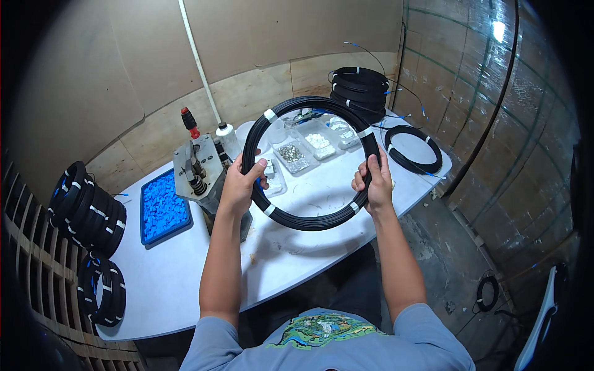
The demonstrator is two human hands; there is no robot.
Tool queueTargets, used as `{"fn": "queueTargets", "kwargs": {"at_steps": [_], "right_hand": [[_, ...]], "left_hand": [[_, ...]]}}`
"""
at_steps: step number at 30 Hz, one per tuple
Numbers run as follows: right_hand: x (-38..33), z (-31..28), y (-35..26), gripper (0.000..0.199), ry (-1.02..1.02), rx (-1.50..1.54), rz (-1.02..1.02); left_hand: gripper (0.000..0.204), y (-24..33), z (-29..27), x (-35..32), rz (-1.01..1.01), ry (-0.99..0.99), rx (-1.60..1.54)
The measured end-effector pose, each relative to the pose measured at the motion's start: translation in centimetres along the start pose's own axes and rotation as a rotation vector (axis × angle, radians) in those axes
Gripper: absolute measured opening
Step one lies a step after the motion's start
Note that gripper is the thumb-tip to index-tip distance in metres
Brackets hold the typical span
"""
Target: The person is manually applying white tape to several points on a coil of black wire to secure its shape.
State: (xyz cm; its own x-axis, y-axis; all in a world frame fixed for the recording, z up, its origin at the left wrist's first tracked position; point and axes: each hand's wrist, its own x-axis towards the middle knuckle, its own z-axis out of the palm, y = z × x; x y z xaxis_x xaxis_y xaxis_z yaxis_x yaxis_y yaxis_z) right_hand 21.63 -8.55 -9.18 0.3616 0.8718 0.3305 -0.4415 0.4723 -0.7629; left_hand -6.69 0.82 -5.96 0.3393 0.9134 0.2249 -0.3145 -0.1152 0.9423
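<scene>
A round coil of thin black cable (309, 222), bound at several spots with white tape, is held up above the white table (173, 272). My left hand (238, 182) grips its left side and my right hand (374, 184) grips its right side. Through the ring I see small clear trays of little parts (293, 154). A metal hand press with a red-tipped lever (197, 167) stands just left of my left hand.
A blue tray of small blue parts (162, 207) lies left of the press. Bound black coils are stacked at the far left (86, 207), at the lower left (102, 290) and at the back (359, 89). One single coil (413, 148) lies at the table's right end. A white bottle (227, 139) stands behind the press.
</scene>
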Motion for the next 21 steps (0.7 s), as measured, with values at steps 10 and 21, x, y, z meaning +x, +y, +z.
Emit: {"fn": "queueTargets", "kwargs": {"at_steps": [10, 21], "right_hand": [[0.5, -2.2, -2.5, 0.068, -0.080, 0.013, 0.356], [1.6, -5.0, -4.9, 0.036, -0.189, -1.002, 0.160]], "left_hand": [[0.047, 0.7, -0.7, 0.0, 0.161, -0.035, 0.137], [0.047, 2.2, -1.4, -0.3, -0.309, -0.214, 0.374]]}}
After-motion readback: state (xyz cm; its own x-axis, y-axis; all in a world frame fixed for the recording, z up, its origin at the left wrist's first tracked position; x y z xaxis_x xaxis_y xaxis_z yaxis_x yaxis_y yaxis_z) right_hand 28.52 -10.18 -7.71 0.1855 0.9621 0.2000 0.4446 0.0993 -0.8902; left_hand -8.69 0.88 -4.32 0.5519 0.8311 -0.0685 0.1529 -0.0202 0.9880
